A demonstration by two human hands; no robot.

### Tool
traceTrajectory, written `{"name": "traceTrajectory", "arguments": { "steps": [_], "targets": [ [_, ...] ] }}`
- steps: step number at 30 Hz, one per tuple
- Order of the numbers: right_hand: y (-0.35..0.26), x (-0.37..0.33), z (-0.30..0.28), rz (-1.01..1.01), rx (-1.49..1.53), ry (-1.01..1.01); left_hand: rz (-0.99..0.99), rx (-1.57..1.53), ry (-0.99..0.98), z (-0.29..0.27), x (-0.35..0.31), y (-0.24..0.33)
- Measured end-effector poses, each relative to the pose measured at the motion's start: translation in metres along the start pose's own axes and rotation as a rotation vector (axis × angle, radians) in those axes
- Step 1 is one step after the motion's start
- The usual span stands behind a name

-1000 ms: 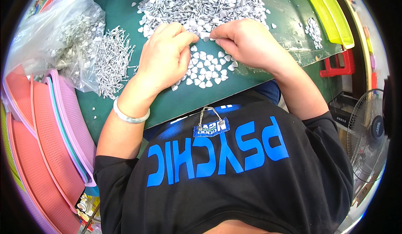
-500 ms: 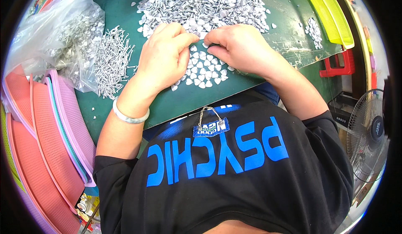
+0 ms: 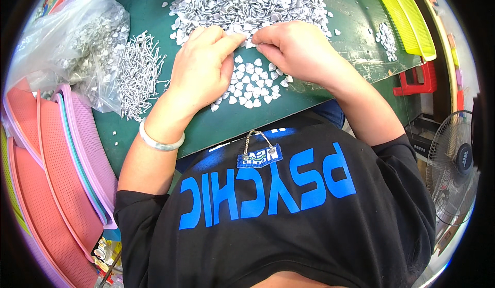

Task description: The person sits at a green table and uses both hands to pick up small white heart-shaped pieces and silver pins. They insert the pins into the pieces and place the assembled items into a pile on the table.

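Observation:
Small silver heart-shaped pieces form a big pile point(image 3: 252, 4) on the green tabletop. A smaller, loose group of hearts point(image 3: 252, 89) lies spread between my wrists. My left hand point(image 3: 205, 61) rests at the pile's near edge, fingers curled and its index fingertip among the hearts. Facing it, my right hand point(image 3: 296, 48) has thumb and index finger drawn together at the same edge. The two sets of fingertips are close but apart, with hearts between them. Whatever either hand pinches is too small or too hidden to make out.
Left of my hands lie a heap of thin metal pins point(image 3: 139, 77) and a clear bag point(image 3: 95, 46) of hearts. Stacked plastic baskets point(image 3: 67, 169) stand at the left. A yellow-green basket point(image 3: 405, 17), a few hearts point(image 3: 385, 40) and a fan point(image 3: 454, 159) are at the right.
My right hand has moved slightly up toward the pile. A heart that was by its fingertips now appears to lie in the small group. My left hand has barely shifted.

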State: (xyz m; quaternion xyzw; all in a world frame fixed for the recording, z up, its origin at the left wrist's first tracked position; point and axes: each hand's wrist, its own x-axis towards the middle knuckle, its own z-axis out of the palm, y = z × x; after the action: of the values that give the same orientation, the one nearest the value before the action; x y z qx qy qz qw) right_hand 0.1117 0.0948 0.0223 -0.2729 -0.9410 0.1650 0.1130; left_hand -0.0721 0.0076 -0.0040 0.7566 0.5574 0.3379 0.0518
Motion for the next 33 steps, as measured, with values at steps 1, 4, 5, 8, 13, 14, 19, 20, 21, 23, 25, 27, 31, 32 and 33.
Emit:
{"name": "traceTrajectory", "arguments": {
  "steps": [1, 4, 5, 8, 13, 14, 19, 20, 21, 23, 25, 27, 31, 32, 33],
  "targets": [
    [0.002, 0.000, 0.004, 0.004, -0.020, 0.003, -0.002, 0.010, -0.009, 0.000, 0.000, 0.000],
    [0.003, -0.001, 0.004, -0.032, -0.012, -0.005, 0.010, -0.019, -0.012, 0.001, -0.001, 0.000],
    [0.004, -0.002, 0.002, -0.053, 0.001, -0.012, 0.012, -0.020, -0.017, 0.000, -0.001, -0.001],
    [0.004, -0.002, -0.004, -0.017, 0.025, -0.040, 0.010, -0.019, -0.034, -0.001, -0.001, -0.002],
    [0.005, 0.000, -0.007, 0.025, 0.010, -0.017, -0.007, -0.047, -0.023, -0.001, -0.002, -0.004],
    [0.005, 0.000, -0.007, 0.022, 0.003, -0.013, -0.009, -0.053, -0.019, -0.001, -0.002, -0.004],
    [0.003, 0.000, -0.001, 0.005, -0.015, -0.003, -0.004, -0.061, -0.007, -0.002, -0.001, -0.004],
    [0.002, 0.001, 0.001, -0.007, -0.030, 0.004, -0.009, -0.065, -0.012, -0.002, -0.001, -0.004],
    [0.002, 0.002, 0.002, -0.006, -0.037, -0.009, -0.013, -0.069, -0.017, -0.003, -0.002, -0.004],
    [0.002, 0.004, 0.004, -0.005, -0.050, -0.036, -0.004, -0.072, -0.030, -0.003, -0.002, -0.004],
    [0.003, 0.006, 0.003, 0.001, -0.058, -0.062, 0.025, -0.072, -0.044, -0.002, -0.001, -0.003],
    [0.003, 0.008, 0.003, 0.000, -0.069, -0.072, 0.043, -0.063, -0.085, -0.004, -0.002, -0.001],
    [0.000, 0.010, 0.004, -0.019, -0.081, -0.056, 0.051, -0.052, -0.117, -0.004, -0.003, -0.003],
    [-0.001, 0.010, 0.004, -0.023, -0.080, -0.052, 0.050, -0.062, -0.113, -0.004, -0.003, -0.003],
    [0.000, 0.010, 0.005, -0.017, -0.056, -0.046, 0.050, -0.072, -0.109, -0.003, -0.003, -0.003]
  ]
}}
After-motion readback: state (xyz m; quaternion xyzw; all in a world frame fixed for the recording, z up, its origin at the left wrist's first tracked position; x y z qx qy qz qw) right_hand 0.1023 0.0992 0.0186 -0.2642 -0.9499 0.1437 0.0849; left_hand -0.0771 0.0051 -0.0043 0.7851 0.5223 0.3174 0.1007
